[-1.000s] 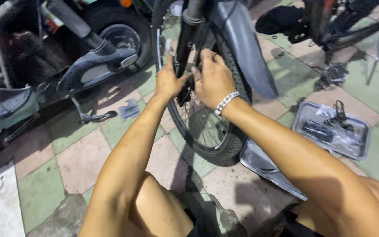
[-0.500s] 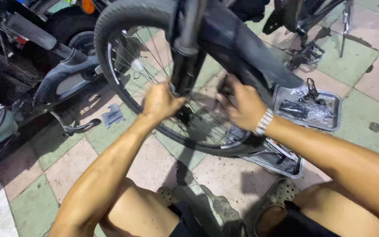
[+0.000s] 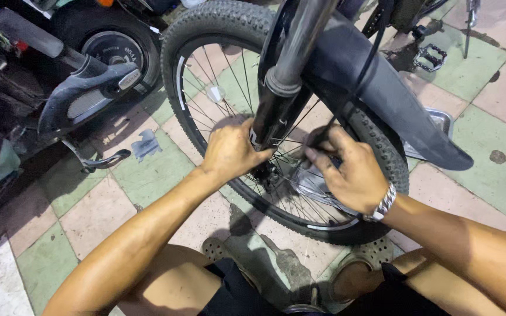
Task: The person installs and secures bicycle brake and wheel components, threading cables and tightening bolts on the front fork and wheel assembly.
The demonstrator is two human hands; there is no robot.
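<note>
A bicycle front wheel with a knobby black tyre and thin spokes stands on the tiled floor in front of me. A dark suspension fork leg runs down to the hub, under a black mudguard. My left hand grips the lower end of the fork leg near the hub. My right hand, with a metal bracelet on the wrist, is closed around a dark part at the hub on the other side of the spokes; what it holds is hidden by the fingers.
A parked scooter with its rear wheel and kickstand stands at the left. A metal tray lies behind the mudguard. A bicycle pedal sits at top right. A scrap of paper lies on the green and pink tiles.
The view has swung so the wheel sits lower and more central. Both hands stay at the hub; the right hand has shifted closer to the fork.
</note>
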